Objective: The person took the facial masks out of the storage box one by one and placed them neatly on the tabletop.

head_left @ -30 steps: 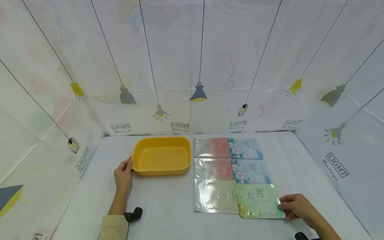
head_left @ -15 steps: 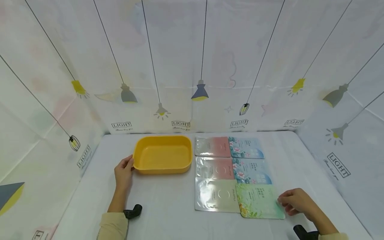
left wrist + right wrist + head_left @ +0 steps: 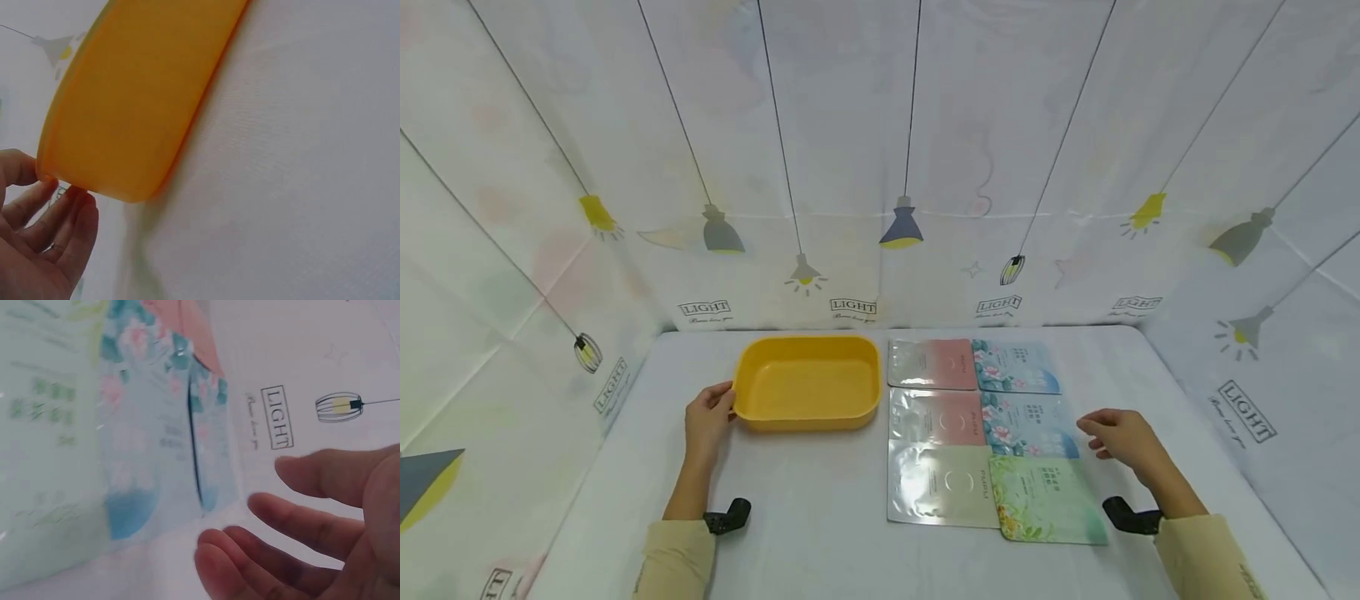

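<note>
My left hand [image 3: 706, 423] pinches the near left corner of a yellow plastic tray [image 3: 808, 423]. In the left wrist view, its thumb and fingers [image 3: 81, 225] meet the rim of that tray [image 3: 137, 106]. My right hand [image 3: 1126, 440] hovers just right of the nearer blue floral packet [image 3: 1030, 425], fingers loosely bent and holding nothing. The right wrist view shows the fingers apart beside the blue packets [image 3: 147, 450]. A green packet [image 3: 1051, 500] lies at the near right, beside a silvery beige packet [image 3: 940, 487].
Two silver-and-pink packets [image 3: 934, 364] and another blue floral packet [image 3: 1017, 367] complete the two columns, edges touching or overlapping. A white cloth covers the table [image 3: 820, 517]. A lamp-patterned curtain [image 3: 820, 167] hangs behind and at both sides.
My right hand has let go of the green packet's right edge and moved away, up beside the nearer blue packet. The left hand stays on the tray.
</note>
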The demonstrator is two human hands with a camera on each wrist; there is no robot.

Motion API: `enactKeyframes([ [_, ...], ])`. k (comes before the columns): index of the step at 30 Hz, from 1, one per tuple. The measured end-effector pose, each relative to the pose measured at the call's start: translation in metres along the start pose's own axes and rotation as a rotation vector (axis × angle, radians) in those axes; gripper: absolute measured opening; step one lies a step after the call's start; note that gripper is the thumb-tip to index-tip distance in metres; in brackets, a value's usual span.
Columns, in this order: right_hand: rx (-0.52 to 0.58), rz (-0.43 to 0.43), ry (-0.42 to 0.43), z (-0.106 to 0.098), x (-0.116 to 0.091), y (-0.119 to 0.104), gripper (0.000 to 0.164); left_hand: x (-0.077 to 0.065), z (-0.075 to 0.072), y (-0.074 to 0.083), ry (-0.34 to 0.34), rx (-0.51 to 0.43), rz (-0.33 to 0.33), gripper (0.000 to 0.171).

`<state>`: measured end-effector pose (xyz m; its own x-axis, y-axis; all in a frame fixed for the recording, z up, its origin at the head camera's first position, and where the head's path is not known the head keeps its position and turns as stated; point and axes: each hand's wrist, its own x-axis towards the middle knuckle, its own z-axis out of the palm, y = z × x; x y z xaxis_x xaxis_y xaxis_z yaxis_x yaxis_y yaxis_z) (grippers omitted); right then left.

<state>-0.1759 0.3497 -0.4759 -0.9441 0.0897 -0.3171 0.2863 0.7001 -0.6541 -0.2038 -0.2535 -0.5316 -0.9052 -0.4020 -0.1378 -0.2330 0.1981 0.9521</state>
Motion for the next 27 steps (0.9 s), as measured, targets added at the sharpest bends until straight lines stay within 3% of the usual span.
enactKeyframes([
  [6,0.016,-0.046,0.092,0.002,0.021,-0.026,0.053,-0.003,-0.002,0.013,-0.025,0.175,0.015,0.039],
  [13,-0.007,-0.122,0.131,0.013,0.039,-0.062,0.046,0.002,-0.007,0.024,0.01,0.393,0.081,0.042],
  [20,-0.137,-0.219,0.199,0.019,0.046,-0.09,0.045,0.01,0.0,0.047,0.044,0.434,0.158,0.044],
  [27,-0.148,-0.254,0.249,0.029,0.051,-0.117,0.049,0.007,0.03,0.067,0.054,0.444,0.268,0.042],
])
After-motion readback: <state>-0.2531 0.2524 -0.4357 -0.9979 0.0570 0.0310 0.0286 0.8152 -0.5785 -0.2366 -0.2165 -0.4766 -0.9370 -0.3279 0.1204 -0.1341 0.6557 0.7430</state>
